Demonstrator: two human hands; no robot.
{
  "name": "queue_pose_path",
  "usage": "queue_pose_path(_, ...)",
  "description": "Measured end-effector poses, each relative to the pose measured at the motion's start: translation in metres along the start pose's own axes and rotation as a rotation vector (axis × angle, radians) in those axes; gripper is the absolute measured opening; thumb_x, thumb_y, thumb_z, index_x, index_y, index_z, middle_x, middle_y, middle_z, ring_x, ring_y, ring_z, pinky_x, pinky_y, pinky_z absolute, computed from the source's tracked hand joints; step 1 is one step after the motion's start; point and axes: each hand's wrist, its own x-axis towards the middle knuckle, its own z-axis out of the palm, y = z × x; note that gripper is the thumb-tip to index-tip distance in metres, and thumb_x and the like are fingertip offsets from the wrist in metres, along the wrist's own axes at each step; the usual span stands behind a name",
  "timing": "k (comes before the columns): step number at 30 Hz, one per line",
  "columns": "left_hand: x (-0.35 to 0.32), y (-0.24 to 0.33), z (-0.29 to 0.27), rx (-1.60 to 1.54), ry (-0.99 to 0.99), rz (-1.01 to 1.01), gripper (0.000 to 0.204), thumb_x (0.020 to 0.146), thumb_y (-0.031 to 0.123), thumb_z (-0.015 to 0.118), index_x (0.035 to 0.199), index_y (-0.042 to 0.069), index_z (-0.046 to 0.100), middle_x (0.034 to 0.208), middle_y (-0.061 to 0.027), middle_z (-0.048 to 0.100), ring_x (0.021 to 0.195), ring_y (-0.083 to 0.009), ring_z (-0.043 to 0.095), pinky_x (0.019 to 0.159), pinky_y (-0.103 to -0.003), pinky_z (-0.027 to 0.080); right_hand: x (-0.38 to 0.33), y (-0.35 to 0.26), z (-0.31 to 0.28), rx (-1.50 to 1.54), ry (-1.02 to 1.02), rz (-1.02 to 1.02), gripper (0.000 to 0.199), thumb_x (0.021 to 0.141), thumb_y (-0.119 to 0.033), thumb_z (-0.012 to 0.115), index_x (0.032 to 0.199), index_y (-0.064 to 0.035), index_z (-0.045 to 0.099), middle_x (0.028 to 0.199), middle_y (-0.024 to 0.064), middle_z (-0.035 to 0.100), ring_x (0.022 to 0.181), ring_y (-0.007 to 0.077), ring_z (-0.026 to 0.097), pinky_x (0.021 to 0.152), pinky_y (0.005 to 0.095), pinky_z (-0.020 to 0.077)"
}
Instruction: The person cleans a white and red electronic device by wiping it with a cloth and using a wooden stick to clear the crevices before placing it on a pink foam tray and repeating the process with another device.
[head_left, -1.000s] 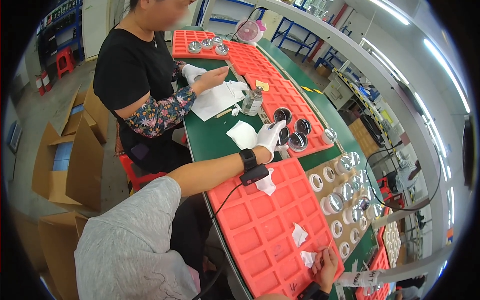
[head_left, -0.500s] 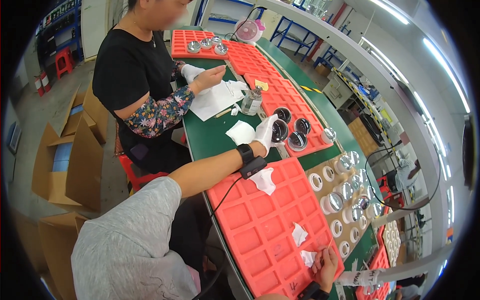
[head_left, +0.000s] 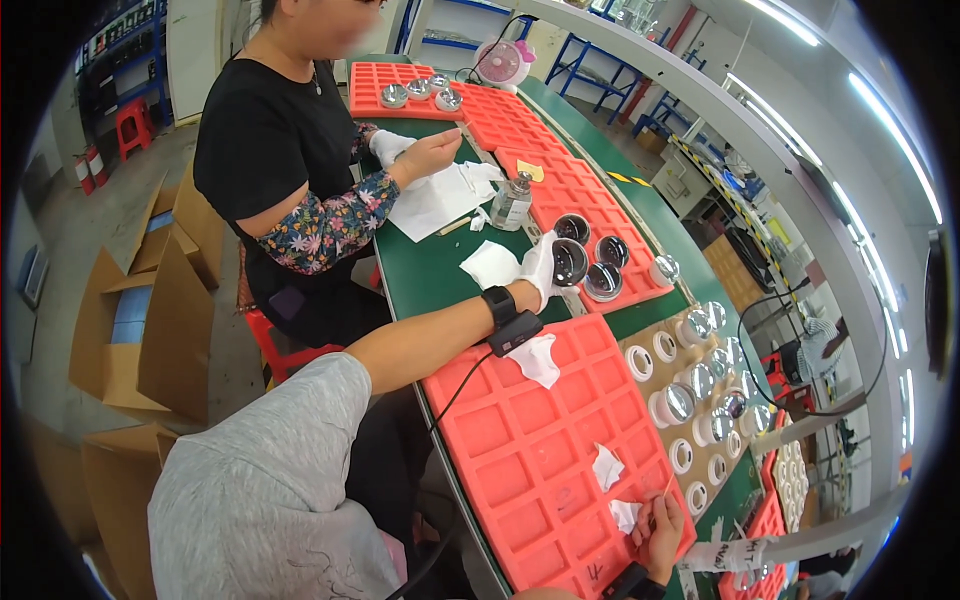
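Lens [head_left: 571,263], dark and round, showed above the green table [head_left: 425,265], at a red tray's [head_left: 640,287] edge, gripped by the gloved, partly closed left hand [head_left: 538,266]. The right hand [head_left: 661,530], fingers bent inward, pinched a thin stick [head_left: 667,489].

The wide fisheye view looks from the person's head, steeply down and forward. A soft grey fabric sleeve [head_left: 260,450] looms nearest, below the white-gloved left hand's [head_left: 541,268] fingers; the bare right hand [head_left: 660,535] sits lower right. Far beyond both hands' fingers, long white tube lights [head_left: 893,145] slant along the curved rim.
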Motion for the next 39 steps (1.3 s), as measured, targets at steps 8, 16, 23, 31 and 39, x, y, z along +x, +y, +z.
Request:
queue_pose_path(8, 0.01, -0.006, -0.01, -0.04, -0.095, -0.069, 0.049, 0.102, 0.051, 0.036, 0.105, 0.01, 0.063, 0.087, -0.0116, 0.072, 0.072, -0.0301, 0.072, 0.056, -0.045, 0.056, -0.002, 0.0, 0.0, -0.005, 0.016, 0.004, 0.021, 0.108, -0.016, 0.044, 0.105, -0.001, 0.059, 0.066, 0.0013, 0.05, 0.044, 0.0061, 0.033, 0.038, 0.0217, 0.0298)
queue_pose_path(16, -0.01, 0.002, -0.003, -0.04, -0.217, -0.149, 0.036, 0.097, 0.053, 0.056, 0.105, 0.019, 0.064, 0.093, -0.0055, 0.071, 0.083, -0.0253, 0.07, 0.068, -0.045, 0.058, -0.005, -0.003, 0.002, -0.014, 0.014, -0.001, 0.021, 0.107, -0.016, 0.045, 0.106, -0.0007, 0.06, 0.067, 0.0017, 0.053, 0.046, 0.006, 0.034, 0.04, 0.0221, 0.0298)
queue_pose_path(23, -0.026, -0.004, 0.004, 0.096, -0.283, -0.089, 0.03, 0.089, 0.045, 0.072, 0.106, 0.021, 0.065, 0.099, -0.0014, 0.069, 0.088, -0.0207, 0.068, 0.08, -0.045, 0.057, -0.004, 0.002, -0.003, -0.024, 0.013, 0.004, 0.021, 0.107, -0.016, 0.046, 0.106, -0.0005, 0.059, 0.068, 0.0018, 0.053, 0.046, 0.0061, 0.034, 0.039, 0.0224, 0.0298)
queue_pose_path(31, -0.008, 0.001, -0.005, -0.132, -0.245, -0.181, 0.031, 0.09, 0.042, 0.071, 0.105, 0.016, 0.065, 0.099, -0.0053, 0.069, 0.095, -0.0231, 0.066, 0.082, -0.047, 0.056, -0.002, 0.0, 0.002, -0.025, 0.007, 0.002, 0.02, 0.107, -0.016, 0.046, 0.106, -0.0003, 0.059, 0.068, 0.0017, 0.052, 0.046, 0.0063, 0.034, 0.039, 0.0226, 0.0296)
queue_pose_path(39, 0.007, -0.001, -0.017, -0.307, -0.331, -0.261, 0.041, 0.094, 0.05, 0.06, 0.107, 0.011, 0.063, 0.099, -0.0137, 0.068, 0.096, -0.0325, 0.065, 0.079, -0.046, 0.057, -0.001, 0.004, -0.002, -0.035, -0.008, -0.018, 0.02, 0.107, -0.016, 0.045, 0.104, -0.0018, 0.058, 0.065, 0.0012, 0.05, 0.043, 0.0063, 0.033, 0.037, 0.0222, 0.0282)
